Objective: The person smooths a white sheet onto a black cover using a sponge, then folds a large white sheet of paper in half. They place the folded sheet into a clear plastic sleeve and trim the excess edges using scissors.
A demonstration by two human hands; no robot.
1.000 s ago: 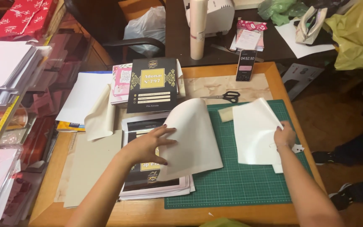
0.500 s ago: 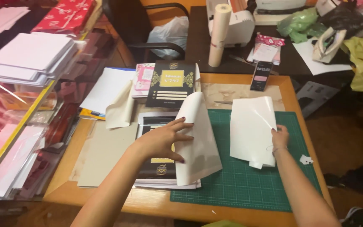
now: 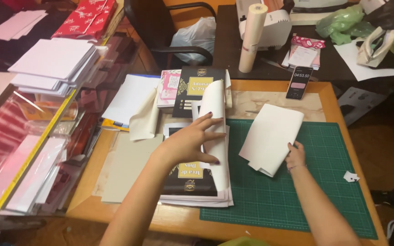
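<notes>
My left hand (image 3: 189, 140) lies with fingers spread on a curled white sheet (image 3: 216, 132), pressing it against a stack of black-and-gold printed covers (image 3: 189, 178) at the table's middle. My right hand (image 3: 295, 156) holds the lower edge of a folded white sheet (image 3: 271, 138) that rests on the green cutting mat (image 3: 297, 200). A second black-and-gold cover (image 3: 198, 91) lies farther back, on a pile with a pink card.
A phone (image 3: 298, 83) lies at the table's back edge and a paper roll (image 3: 251, 38) stands behind it. A beige board (image 3: 126, 166) and loose white sheets (image 3: 131, 98) cover the left side. Stacks of white paper (image 3: 53, 64) and clear sleeves sit further left. A dark chair (image 3: 160, 27) stands behind.
The sheet under my left hand has been turned further left and now stands almost on edge. My right hand has laid its white sheet down onto the mat, folded over.
</notes>
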